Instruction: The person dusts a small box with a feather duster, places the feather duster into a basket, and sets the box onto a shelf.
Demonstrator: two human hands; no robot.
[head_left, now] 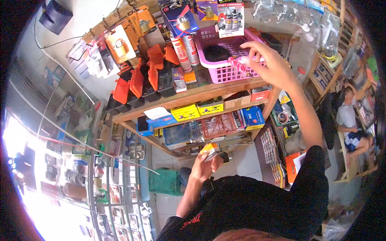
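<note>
My left hand point(206, 166) is low in front of my body. Its fingers are closed around a small orange-and-white packet point(209, 151) with a dark part beside it. My right hand point(267, 64) reaches over the right rim of a pink plastic basket point(231, 75) on the wooden shelf top. Its fingers are apart, with the thumb close to a pink-and-white striped thing point(238, 66) at the rim. Whether the thumb touches that thing I cannot tell. Inside the basket lies a dark mass point(216, 53), its kind unclear.
Black bins with orange lids point(120, 91) and red-white tubes point(181, 56) stand left of the basket. Carded padlocks point(183, 24) hang above. Yellow boxes point(185, 113) fill the shelf below. A green crate point(165, 181) sits on the floor. Another person point(348, 114) is at far right.
</note>
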